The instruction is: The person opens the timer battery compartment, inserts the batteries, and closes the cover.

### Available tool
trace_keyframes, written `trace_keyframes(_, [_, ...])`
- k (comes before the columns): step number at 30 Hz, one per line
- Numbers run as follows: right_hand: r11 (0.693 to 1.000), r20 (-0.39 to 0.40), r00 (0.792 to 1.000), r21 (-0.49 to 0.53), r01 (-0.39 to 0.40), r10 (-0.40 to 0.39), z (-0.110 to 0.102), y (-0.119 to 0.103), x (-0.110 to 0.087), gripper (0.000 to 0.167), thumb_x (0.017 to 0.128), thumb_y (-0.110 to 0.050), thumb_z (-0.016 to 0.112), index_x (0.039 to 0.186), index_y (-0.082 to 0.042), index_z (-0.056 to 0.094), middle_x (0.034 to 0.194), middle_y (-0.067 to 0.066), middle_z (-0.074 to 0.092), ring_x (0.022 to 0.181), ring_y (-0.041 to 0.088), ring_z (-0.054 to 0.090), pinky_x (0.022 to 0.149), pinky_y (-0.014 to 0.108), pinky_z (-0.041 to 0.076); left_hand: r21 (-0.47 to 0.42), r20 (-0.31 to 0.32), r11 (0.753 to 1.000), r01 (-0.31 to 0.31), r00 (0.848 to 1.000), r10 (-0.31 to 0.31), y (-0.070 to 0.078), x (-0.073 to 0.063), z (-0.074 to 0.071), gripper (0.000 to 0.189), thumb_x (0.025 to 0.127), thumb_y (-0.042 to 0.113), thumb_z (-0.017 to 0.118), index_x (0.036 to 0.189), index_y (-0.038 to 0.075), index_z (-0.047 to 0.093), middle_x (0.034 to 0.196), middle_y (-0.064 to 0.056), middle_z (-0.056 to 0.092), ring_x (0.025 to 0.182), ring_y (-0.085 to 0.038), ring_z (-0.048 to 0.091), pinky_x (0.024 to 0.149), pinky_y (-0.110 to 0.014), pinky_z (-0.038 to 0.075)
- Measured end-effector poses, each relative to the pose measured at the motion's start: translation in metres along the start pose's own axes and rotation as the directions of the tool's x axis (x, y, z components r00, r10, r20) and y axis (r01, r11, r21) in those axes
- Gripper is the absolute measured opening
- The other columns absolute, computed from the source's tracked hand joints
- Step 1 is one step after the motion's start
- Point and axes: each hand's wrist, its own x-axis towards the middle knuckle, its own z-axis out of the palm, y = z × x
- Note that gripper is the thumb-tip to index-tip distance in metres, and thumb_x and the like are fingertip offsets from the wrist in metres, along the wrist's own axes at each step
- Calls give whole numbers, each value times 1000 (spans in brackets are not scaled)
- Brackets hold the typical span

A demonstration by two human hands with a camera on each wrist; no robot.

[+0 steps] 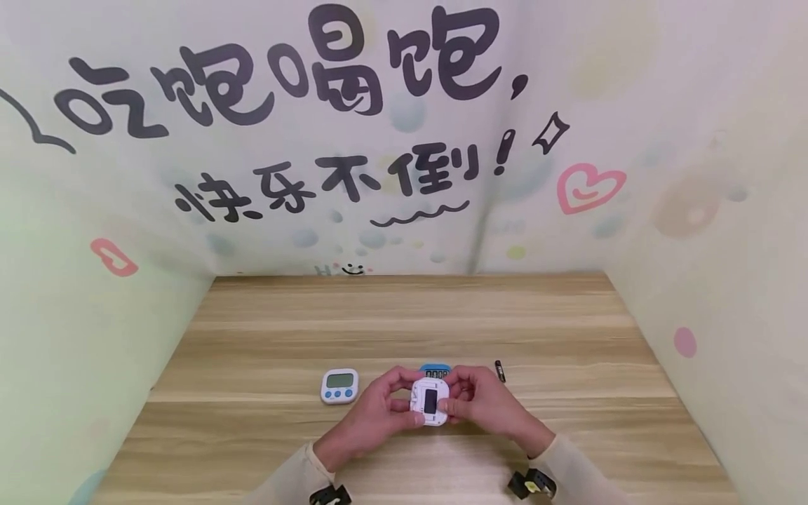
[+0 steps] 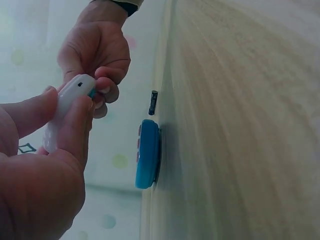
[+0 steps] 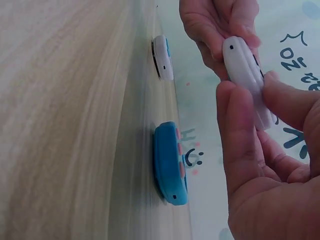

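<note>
Both hands hold a white digital timer (image 1: 421,391) above the table, its back turned up toward the head camera with a dark rectangle in the middle. My left hand (image 1: 372,417) grips its left side between thumb and fingers. On the opposite side my right hand (image 1: 492,407) pinches the timer, with the thumb pressed on the back beside the dark rectangle. In the left wrist view the white case (image 2: 67,107) appears edge-on between the two hands, with a small slot near one end. The front of this timer is mostly hidden.
A blue timer (image 1: 435,368) with digits on its screen lies just behind the hands, partly covered by them. To the left sits another white timer (image 1: 339,386) with blue buttons. A small black battery (image 1: 500,371) lies to the right on the wooden table (image 1: 404,308). Printed walls enclose the table.
</note>
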Motion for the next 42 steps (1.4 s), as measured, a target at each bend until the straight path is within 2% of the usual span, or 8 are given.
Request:
trace_keyframes(3, [1000,-31,1000,5,1,-1,2,-1,1,28,95,-15,80,113,2,68,90,11,69,72,18,72,66,43,67,-38,-19,999,-7,1000,6,0,2,-1,65,90,-5,79,147,5,50,139,-18,62,110,-28,75,90,-33,65])
trace_keyframes(11, [996,-11,1000,85,3,-2,13,-5,-1,34,103,-19,70,121,9,62,96,18,72,80,26,78,73,43,68,-83,-115,995,-50,993,40,1,5,0,64,89,-9,75,145,2,46,131,-18,62,111,-27,74,90,-31,64])
trace_keyframes(16, [993,-49,998,110,32,-27,15,-5,-3,31,103,-14,70,122,9,61,108,22,72,89,34,79,78,42,67,-77,-128,995,-70,990,60,-3,4,-2,59,89,-5,76,142,1,49,135,-19,60,117,-28,70,92,-31,64])
trace_keyframes(24, [992,-110,991,89,93,-83,11,-2,-1,29,101,-15,73,126,-3,65,121,25,70,94,43,76,79,47,67,-84,-126,993,-84,989,73,-5,-1,-3,55,97,8,74,147,0,51,150,-24,52,140,-37,58,105,-26,57])
trace_keyframes(27, [993,-119,987,32,117,-112,12,-2,0,30,98,-18,77,125,-8,68,124,20,70,93,37,76,77,43,68,-81,-121,993,-91,989,80,-4,-3,-5,56,98,9,74,148,1,50,151,-25,52,142,-40,56,106,-26,57])
trace_keyframes(32, [989,-137,982,-84,118,-129,14,-1,4,30,95,-22,81,124,-19,72,126,10,71,94,20,72,76,29,64,-85,-143,993,-80,987,68,-5,-4,-7,58,97,9,76,147,1,49,150,-25,53,139,-37,59,105,-28,58])
trace_keyframes(39, [987,-106,985,-98,126,-137,17,-1,11,33,95,-22,81,127,-18,74,143,14,66,106,18,69,83,26,63,-93,-190,995,-42,982,24,-4,-5,-14,60,92,7,81,143,2,50,149,-23,55,133,-28,63,100,-27,60])
trace_keyframes(42, [980,-103,984,-153,130,-147,19,-4,16,39,92,-23,84,128,-17,71,138,14,68,105,18,69,82,27,63,-87,-205,996,-26,979,8,-4,-4,-18,61,90,7,83,142,2,51,149,-22,55,131,-27,64,99,-27,60])
